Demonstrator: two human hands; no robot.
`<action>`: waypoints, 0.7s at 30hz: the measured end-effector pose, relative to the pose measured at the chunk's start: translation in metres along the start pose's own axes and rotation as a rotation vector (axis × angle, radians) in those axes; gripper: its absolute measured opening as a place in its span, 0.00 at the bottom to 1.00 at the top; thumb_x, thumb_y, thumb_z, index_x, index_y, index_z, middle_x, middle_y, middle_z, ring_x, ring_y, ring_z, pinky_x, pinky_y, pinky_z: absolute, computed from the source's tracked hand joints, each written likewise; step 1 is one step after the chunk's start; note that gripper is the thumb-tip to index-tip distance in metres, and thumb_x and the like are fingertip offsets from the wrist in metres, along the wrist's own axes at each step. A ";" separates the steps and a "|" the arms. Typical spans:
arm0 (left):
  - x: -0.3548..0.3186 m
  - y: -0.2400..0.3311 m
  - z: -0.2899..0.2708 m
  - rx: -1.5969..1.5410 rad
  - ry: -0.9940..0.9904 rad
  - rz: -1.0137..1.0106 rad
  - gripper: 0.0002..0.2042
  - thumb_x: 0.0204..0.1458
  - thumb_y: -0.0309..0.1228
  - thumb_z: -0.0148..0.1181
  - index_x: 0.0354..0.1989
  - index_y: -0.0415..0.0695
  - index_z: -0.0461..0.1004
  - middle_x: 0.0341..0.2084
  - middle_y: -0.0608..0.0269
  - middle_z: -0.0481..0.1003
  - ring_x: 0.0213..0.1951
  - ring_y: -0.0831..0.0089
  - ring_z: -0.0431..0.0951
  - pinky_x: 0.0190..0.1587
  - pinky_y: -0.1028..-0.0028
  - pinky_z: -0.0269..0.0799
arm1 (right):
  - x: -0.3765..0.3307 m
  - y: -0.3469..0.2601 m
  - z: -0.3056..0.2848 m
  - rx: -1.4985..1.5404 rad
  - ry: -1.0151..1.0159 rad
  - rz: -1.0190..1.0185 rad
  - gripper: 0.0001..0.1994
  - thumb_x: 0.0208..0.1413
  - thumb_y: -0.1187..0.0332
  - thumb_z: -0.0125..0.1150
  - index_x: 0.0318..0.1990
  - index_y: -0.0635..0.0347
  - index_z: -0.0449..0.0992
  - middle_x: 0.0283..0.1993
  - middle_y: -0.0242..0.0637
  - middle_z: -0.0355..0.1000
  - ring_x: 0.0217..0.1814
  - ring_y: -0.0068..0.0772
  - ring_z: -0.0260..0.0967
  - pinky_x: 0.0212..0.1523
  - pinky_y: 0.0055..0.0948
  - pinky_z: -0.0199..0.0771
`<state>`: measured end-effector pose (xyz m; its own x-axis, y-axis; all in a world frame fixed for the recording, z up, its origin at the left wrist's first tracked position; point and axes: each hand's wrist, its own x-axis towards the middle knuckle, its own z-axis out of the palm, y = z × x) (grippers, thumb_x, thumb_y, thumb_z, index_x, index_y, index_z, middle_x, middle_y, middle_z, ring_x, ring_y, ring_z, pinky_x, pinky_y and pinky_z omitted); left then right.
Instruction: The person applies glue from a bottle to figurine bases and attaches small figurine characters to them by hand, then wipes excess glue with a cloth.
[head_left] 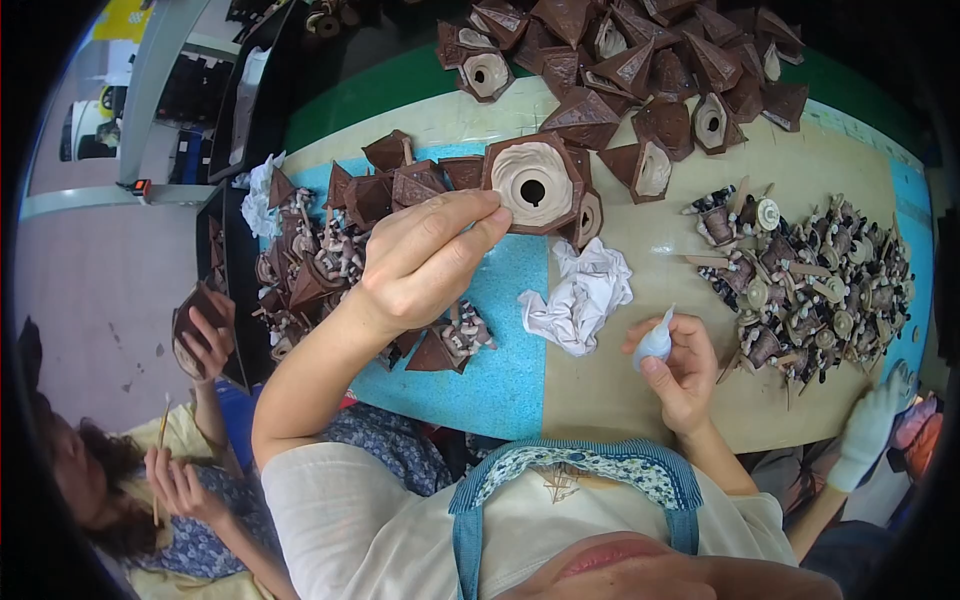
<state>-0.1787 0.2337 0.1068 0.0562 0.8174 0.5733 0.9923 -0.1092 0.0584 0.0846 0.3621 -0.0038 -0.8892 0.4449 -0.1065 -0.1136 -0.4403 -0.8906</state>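
My left hand (425, 258) is raised above the table and pinches a brown square piece (532, 183) by its left edge; the piece has a cream swirled face with a round hole in the middle. My right hand (680, 372) sits lower at the right, fingers closed around a small pale squeeze bottle (655, 342) with its tip pointing up. A crumpled white tissue (580, 292) lies on the table between the two hands. Assembled brown pieces with small cream parts (320, 262) lie under my left forearm.
A heap of brown cone-shaped pieces (650, 70) fills the far side of the table. A pile of small round parts and wooden sticks (815, 290) lies at the right. A co-worker at the lower left holds a brown piece (195, 330). Another person's gloved hand (875, 420) rests at the right edge.
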 end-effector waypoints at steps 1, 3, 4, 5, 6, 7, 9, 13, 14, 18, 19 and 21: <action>0.000 0.001 -0.001 0.001 0.012 0.006 0.12 0.32 0.16 0.61 0.30 0.32 0.76 0.31 0.51 0.75 0.32 0.61 0.80 0.33 0.69 0.80 | 0.000 0.000 0.000 -0.002 0.006 0.006 0.17 0.54 0.77 0.56 0.50 0.66 0.61 0.47 0.46 0.70 0.46 0.34 0.71 0.48 0.31 0.69; -0.001 0.003 -0.002 -0.001 0.022 0.005 0.12 0.32 0.15 0.62 0.30 0.32 0.76 0.30 0.52 0.75 0.31 0.61 0.80 0.32 0.69 0.80 | -0.001 -0.001 0.001 -0.003 0.007 0.012 0.17 0.54 0.77 0.56 0.50 0.66 0.61 0.47 0.45 0.70 0.46 0.34 0.71 0.48 0.30 0.69; -0.001 0.004 -0.004 -0.005 0.032 0.005 0.11 0.31 0.15 0.62 0.29 0.32 0.76 0.29 0.52 0.75 0.30 0.61 0.80 0.31 0.69 0.80 | -0.001 0.000 0.001 -0.002 0.013 0.013 0.17 0.54 0.77 0.56 0.50 0.66 0.61 0.46 0.45 0.70 0.46 0.34 0.71 0.48 0.30 0.69; -0.002 0.005 -0.005 0.000 0.033 0.002 0.11 0.31 0.15 0.62 0.29 0.32 0.76 0.29 0.52 0.75 0.30 0.61 0.80 0.31 0.69 0.80 | -0.001 0.000 0.001 -0.001 0.019 0.014 0.17 0.54 0.77 0.56 0.50 0.66 0.61 0.46 0.45 0.70 0.46 0.34 0.71 0.48 0.30 0.69; -0.003 0.005 -0.006 0.011 0.040 0.008 0.11 0.31 0.15 0.62 0.29 0.32 0.76 0.29 0.53 0.74 0.30 0.61 0.79 0.31 0.70 0.80 | -0.001 0.000 0.001 -0.001 0.012 0.015 0.17 0.54 0.77 0.56 0.50 0.66 0.61 0.46 0.45 0.70 0.46 0.34 0.71 0.48 0.30 0.69; -0.004 0.006 -0.006 0.019 0.048 0.015 0.12 0.31 0.15 0.62 0.29 0.32 0.76 0.28 0.53 0.73 0.29 0.61 0.79 0.30 0.70 0.79 | 0.000 0.000 0.001 -0.001 0.014 0.007 0.17 0.54 0.77 0.56 0.50 0.65 0.61 0.46 0.45 0.70 0.46 0.33 0.71 0.47 0.30 0.69; -0.007 0.009 -0.009 0.030 0.062 -0.002 0.12 0.31 0.15 0.63 0.29 0.32 0.76 0.28 0.54 0.73 0.29 0.61 0.79 0.29 0.70 0.79 | 0.001 0.001 0.001 -0.002 0.010 0.000 0.17 0.54 0.76 0.57 0.50 0.65 0.61 0.46 0.45 0.70 0.46 0.33 0.71 0.47 0.29 0.69; -0.011 0.016 -0.016 0.064 0.115 -0.026 0.12 0.31 0.15 0.63 0.29 0.33 0.76 0.28 0.55 0.72 0.28 0.61 0.79 0.28 0.70 0.77 | 0.003 0.000 0.002 -0.020 0.009 -0.012 0.17 0.54 0.76 0.57 0.50 0.65 0.61 0.46 0.44 0.70 0.45 0.33 0.70 0.46 0.28 0.69; -0.012 0.019 -0.019 0.073 0.119 -0.030 0.12 0.31 0.15 0.63 0.29 0.33 0.76 0.28 0.55 0.72 0.28 0.61 0.79 0.28 0.70 0.77 | 0.003 0.000 0.003 -0.025 0.014 -0.019 0.17 0.54 0.76 0.57 0.50 0.65 0.61 0.46 0.44 0.70 0.45 0.32 0.70 0.46 0.28 0.69; -0.017 0.030 -0.028 0.118 0.205 -0.064 0.13 0.30 0.14 0.64 0.30 0.33 0.77 0.27 0.55 0.72 0.28 0.62 0.78 0.27 0.71 0.77 | 0.003 0.001 0.002 -0.020 0.013 -0.048 0.17 0.54 0.75 0.58 0.50 0.65 0.62 0.46 0.44 0.70 0.45 0.32 0.70 0.46 0.28 0.69; -0.023 0.034 -0.030 0.130 0.234 -0.096 0.13 0.30 0.14 0.64 0.30 0.34 0.77 0.28 0.55 0.72 0.27 0.63 0.78 0.27 0.72 0.77 | 0.003 0.004 0.002 -0.023 0.011 -0.061 0.17 0.54 0.74 0.58 0.50 0.65 0.62 0.46 0.43 0.70 0.44 0.32 0.70 0.46 0.28 0.69; -0.032 0.043 -0.036 0.183 0.263 -0.157 0.13 0.30 0.14 0.65 0.30 0.35 0.77 0.28 0.56 0.72 0.27 0.64 0.78 0.27 0.73 0.76 | 0.005 0.008 0.002 -0.029 -0.015 -0.073 0.17 0.54 0.73 0.58 0.50 0.65 0.62 0.46 0.43 0.70 0.44 0.32 0.71 0.46 0.28 0.69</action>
<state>-0.1416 0.1824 0.1203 -0.1054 0.6398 0.7612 0.9912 0.1290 0.0288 0.0787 0.3594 -0.0102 -0.8856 0.4631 -0.0348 -0.1652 -0.3843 -0.9083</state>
